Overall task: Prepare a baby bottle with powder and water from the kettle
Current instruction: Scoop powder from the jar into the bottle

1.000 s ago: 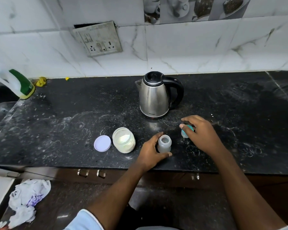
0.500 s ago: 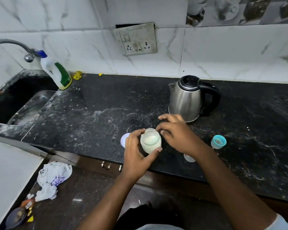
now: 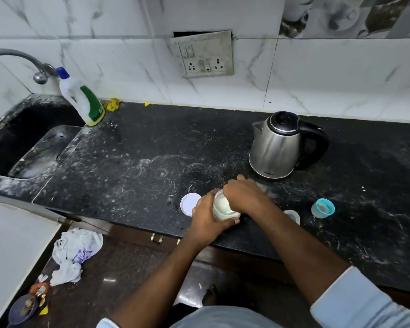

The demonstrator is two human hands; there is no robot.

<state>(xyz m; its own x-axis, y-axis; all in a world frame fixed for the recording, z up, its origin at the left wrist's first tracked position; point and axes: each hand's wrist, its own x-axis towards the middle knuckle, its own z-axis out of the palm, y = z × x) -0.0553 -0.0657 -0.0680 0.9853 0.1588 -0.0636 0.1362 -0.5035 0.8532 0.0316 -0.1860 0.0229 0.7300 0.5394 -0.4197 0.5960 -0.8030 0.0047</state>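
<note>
My left hand point(image 3: 205, 218) is wrapped around an open clear jar of white powder point(image 3: 220, 210) near the counter's front edge. My right hand point(image 3: 244, 194) covers the jar's mouth with its fingers bunched down into it; what they hold is hidden. The jar's pale round lid point(image 3: 188, 203) lies flat just left of it. The small clear baby bottle point(image 3: 293, 216) stands open to the right, mostly hidden behind my right forearm. Its teal cap point(image 3: 322, 208) lies further right. The steel kettle point(image 3: 276, 147), lid closed, stands behind the jar.
The black counter point(image 3: 133, 162) is dusted with white powder. A sink point(image 3: 17, 143) with a tap and a white dish-soap bottle point(image 3: 82, 100) sit at far left. A socket plate point(image 3: 205, 55) is on the wall. A crumpled bag point(image 3: 74, 254) lies on the floor.
Both hands left the baby bottle and teal cap and moved left to the powder jar. My left hand now grips the jar and my right hand has come down over its mouth.
</note>
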